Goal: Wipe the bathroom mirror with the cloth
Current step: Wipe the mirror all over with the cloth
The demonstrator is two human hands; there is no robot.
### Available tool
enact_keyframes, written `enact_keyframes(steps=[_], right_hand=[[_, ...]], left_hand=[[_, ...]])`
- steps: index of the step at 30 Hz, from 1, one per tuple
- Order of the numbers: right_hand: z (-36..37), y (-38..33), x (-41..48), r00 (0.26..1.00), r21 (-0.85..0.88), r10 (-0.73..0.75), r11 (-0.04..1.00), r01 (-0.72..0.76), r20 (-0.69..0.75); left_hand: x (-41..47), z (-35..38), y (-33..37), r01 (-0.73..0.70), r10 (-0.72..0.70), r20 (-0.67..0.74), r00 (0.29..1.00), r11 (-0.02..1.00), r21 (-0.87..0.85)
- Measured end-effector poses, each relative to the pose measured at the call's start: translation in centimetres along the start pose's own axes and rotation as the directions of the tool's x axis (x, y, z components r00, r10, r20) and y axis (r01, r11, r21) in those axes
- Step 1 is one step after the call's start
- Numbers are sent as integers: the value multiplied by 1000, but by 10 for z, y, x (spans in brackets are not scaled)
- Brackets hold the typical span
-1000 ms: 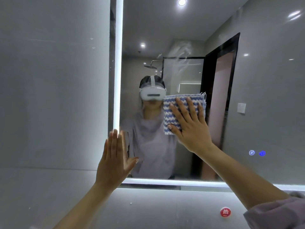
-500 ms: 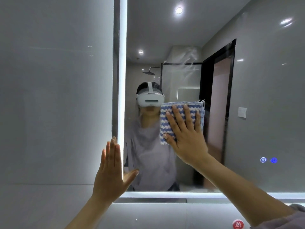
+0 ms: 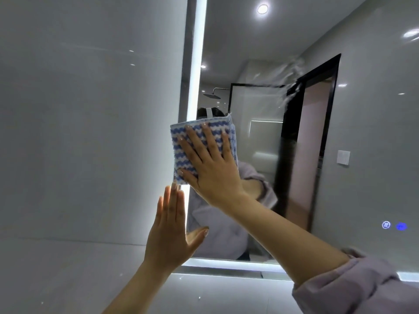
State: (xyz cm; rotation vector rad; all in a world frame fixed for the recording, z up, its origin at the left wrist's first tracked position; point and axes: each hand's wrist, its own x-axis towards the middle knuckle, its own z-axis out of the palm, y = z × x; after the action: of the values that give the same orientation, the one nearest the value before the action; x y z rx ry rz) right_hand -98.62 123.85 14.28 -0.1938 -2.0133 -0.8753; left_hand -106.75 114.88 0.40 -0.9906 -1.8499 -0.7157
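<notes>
Two glowing touch icons (image 3: pixel 393 225) sit low on the right of the bathroom mirror (image 3: pixel 260 53), too small to read. The right hand (image 3: pixel 213 168) presses a blue-and-white wavy-striped cloth (image 3: pixel 181 143) flat against the glass near its lit left edge, fingers straight and spread. The left hand (image 3: pixel 170 236) is raised just below, fingers straight and together, holding nothing.

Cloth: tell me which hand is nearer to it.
Right. The right hand presses flat on the cloth against the mirror; the left hand lies just below its lower corner.
</notes>
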Motion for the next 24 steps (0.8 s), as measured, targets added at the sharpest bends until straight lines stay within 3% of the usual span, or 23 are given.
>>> enact_keyframes(steps=[15, 24], right_hand=[[-10, 10, -1, 993, 15, -72, 997, 71, 95], [-6, 46, -65, 986, 3, -98, 995, 98, 135]], left_hand=[[-1, -4, 0, 7, -9, 44, 999, 999, 43], [-2, -11, 3, 21, -29, 111, 993, 997, 72]])
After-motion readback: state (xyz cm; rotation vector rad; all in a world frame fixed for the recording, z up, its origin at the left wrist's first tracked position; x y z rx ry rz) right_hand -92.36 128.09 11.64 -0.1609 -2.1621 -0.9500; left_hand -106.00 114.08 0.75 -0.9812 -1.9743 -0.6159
